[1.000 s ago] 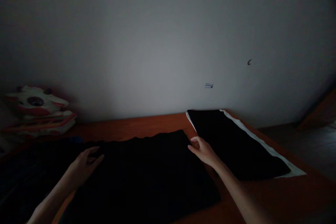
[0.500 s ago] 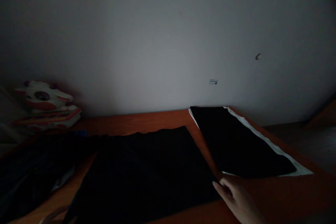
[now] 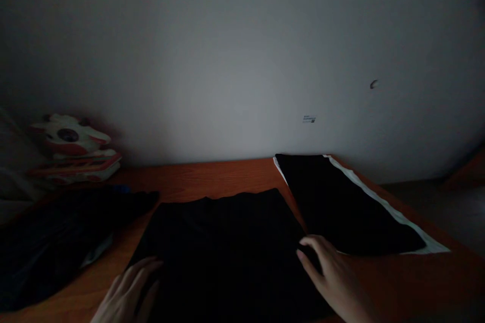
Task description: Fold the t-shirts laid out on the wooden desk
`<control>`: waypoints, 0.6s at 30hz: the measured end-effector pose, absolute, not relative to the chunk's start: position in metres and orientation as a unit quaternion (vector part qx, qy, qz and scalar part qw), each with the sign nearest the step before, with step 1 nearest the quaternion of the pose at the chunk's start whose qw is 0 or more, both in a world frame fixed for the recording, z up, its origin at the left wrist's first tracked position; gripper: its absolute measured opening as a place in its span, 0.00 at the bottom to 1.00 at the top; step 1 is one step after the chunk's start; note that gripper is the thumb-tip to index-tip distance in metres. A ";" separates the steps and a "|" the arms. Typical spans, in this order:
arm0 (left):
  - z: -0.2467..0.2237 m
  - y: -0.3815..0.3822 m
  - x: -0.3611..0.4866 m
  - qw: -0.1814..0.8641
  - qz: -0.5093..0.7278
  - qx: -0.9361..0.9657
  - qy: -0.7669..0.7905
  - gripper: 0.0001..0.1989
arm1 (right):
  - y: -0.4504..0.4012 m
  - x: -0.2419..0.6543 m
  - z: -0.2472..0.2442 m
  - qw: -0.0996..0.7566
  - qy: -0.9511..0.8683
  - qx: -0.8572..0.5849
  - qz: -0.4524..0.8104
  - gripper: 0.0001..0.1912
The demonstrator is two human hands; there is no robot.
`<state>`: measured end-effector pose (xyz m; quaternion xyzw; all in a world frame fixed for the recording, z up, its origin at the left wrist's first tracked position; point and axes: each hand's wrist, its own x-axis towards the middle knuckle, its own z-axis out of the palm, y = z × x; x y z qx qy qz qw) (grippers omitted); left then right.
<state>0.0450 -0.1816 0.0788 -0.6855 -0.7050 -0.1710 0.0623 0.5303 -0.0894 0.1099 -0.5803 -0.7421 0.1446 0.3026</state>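
Observation:
A dark cloth (image 3: 227,252) lies spread flat on the wooden table (image 3: 197,176), its far edge slightly wavy. My left hand (image 3: 131,287) rests on the cloth's left side, fingers apart. Over the right edge of the same cloth is my right hand (image 3: 328,270), its thumb and fingers parted with a gap between them. To the right lies a second dark cloth (image 3: 348,207) on top of a white one (image 3: 432,243), whose edges show around it.
At the left lies a heap of dark cloth (image 3: 56,242) with a light patch. Behind it stands a cow-shaped toy (image 3: 76,149) with a keyboard. A pale wall rises behind the table, carrying a small label (image 3: 309,119) and a hook (image 3: 374,84).
The middle cloth has shifted nearer and right, apart from the left heap. My left hand has come up onto it; my right hand has opened from its edge and moved slightly up.

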 end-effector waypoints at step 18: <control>0.066 -0.038 0.060 0.081 0.000 -0.740 -0.668 0.28 | 0.036 0.423 0.074 0.132 -0.796 -0.578 0.121 0.39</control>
